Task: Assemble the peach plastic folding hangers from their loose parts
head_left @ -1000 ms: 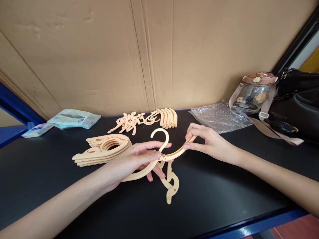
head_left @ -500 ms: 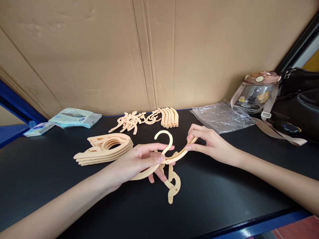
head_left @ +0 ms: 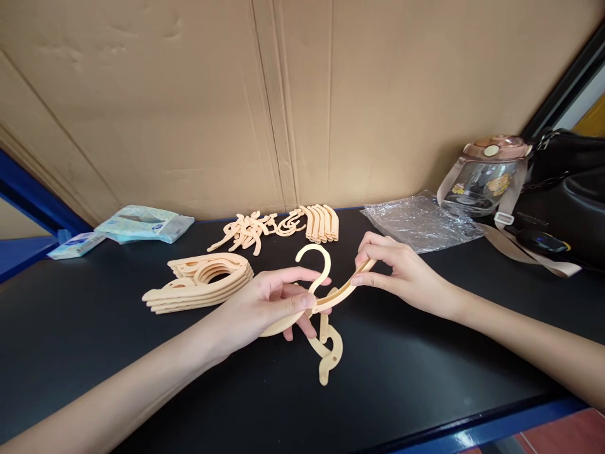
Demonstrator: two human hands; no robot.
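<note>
Both my hands hold one beige plastic folding hanger (head_left: 338, 297) above the black table. My left hand (head_left: 278, 299) pinches it at the centre joint, just below the upright hook, and hides part of the left arm. With thumb and fingers, my right hand (head_left: 390, 268) grips the outer end of the right arm, which curves upward. On the table below lie loose beige hanger pieces (head_left: 333, 356), partly covered by my left hand. A stack of folded hangers (head_left: 203, 284) rests just beyond my left wrist.
At the back are a heap of loose hanger parts (head_left: 246, 230) and a row of hanger arms (head_left: 322, 222). Tissue packs (head_left: 142, 224) lie at left. A clear plastic bag (head_left: 423, 221), a strapped water bottle (head_left: 486, 180) and a black bag (head_left: 567, 189) occupy the right.
The hanger's hook has shifted slightly right and its left arm shows less below my left hand. My right hand has barely moved, and both grips hold.
</note>
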